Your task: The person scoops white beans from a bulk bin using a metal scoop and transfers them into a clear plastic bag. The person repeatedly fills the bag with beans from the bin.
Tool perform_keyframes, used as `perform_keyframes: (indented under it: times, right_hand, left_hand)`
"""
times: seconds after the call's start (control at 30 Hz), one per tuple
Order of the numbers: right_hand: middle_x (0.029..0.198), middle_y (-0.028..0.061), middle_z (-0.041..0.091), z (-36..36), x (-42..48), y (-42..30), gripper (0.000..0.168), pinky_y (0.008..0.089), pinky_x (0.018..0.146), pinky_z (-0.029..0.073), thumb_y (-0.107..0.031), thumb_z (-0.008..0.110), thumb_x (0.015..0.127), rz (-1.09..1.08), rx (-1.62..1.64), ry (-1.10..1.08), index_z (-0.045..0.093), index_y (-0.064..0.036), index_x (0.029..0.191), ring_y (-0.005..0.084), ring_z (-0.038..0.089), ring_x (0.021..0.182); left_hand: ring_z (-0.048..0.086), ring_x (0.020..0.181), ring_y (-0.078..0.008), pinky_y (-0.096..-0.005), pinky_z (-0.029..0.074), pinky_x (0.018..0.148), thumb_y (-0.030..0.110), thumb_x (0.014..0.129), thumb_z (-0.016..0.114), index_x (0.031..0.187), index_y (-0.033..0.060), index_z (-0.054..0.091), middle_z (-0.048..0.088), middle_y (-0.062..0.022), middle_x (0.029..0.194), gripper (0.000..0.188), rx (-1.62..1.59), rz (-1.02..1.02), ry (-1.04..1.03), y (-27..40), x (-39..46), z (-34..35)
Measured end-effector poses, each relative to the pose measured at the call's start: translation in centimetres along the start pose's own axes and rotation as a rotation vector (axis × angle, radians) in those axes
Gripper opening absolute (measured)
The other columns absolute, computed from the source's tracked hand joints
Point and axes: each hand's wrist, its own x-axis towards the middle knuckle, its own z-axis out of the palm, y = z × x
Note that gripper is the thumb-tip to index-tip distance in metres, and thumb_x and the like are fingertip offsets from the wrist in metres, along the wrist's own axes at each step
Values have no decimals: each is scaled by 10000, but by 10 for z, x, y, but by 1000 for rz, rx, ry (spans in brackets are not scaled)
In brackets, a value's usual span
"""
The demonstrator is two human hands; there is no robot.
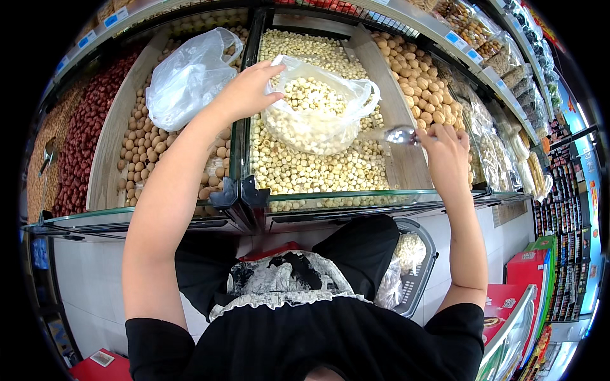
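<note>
My left hand (250,90) pinches the upper left rim of a clear plastic bag (305,125). Pale lotus seeds (314,95) fill much of the bag, which rests with its mouth open on a bin of loose lotus seeds (314,171). To the right, my right hand (445,155) grips the handle of a shiny metal scoop (402,135). The scoop is apart from the bag, above the bin's wooden divider (407,166), and its front end is blurred. A crumpled white plastic bag (190,71) lies left of my left hand on round brown dried fruits, probably longans (143,143).
Walnuts (424,90) lie right of the divider, dark red dates (90,133) further left. Another scoop (49,150) rests at far left. A glass edge (333,194) fronts the bins. On the floor, a grey basket (424,290) holds filled bags. Packaged goods (505,52) line the shelves.
</note>
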Motion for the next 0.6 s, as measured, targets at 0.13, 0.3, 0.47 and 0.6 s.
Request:
perform_keyframes:
  times: [0.13, 0.3, 0.47, 0.6]
  right_hand:
    - [776, 17, 519, 1, -1, -7, 237, 338, 793, 337, -57, 538, 721, -2, -36, -73, 654, -122, 917, 170, 504, 831]
    - [779, 30, 531, -28, -17, -34, 247, 334, 789, 339, -34, 562, 696, -101, 18, -196, 656, -103, 913, 175, 510, 868]
    - [758, 48, 544, -53, -10, -21, 227, 339, 768, 332, -26, 573, 710, -37, 95, -336, 667, -109, 899, 202, 520, 812]
    - [772, 60, 569, -46, 2, 1, 198, 344, 768, 329, -72, 573, 751, -63, -19, -512, 670, -123, 916, 214, 525, 813]
  left_hand:
    - [370, 1238, -316, -358, 333, 1013, 245, 813, 599, 1299, 68, 409, 364, -202, 1346, 552, -53, -13, -42, -1, 3, -2]
    - [382, 1225, -320, -364, 333, 1012, 250, 813, 598, 1298, 73, 411, 385, -198, 1328, 550, -76, 11, -52, -2, 3, -1]
    - [388, 1219, -322, -364, 332, 1013, 250, 813, 598, 1291, 65, 417, 395, -197, 1320, 543, -79, -2, -81, -9, 5, 3]
    - [386, 1220, -323, -364, 330, 1014, 248, 813, 597, 1288, 60, 420, 391, -194, 1324, 540, -87, 8, -72, -9, 6, 2]
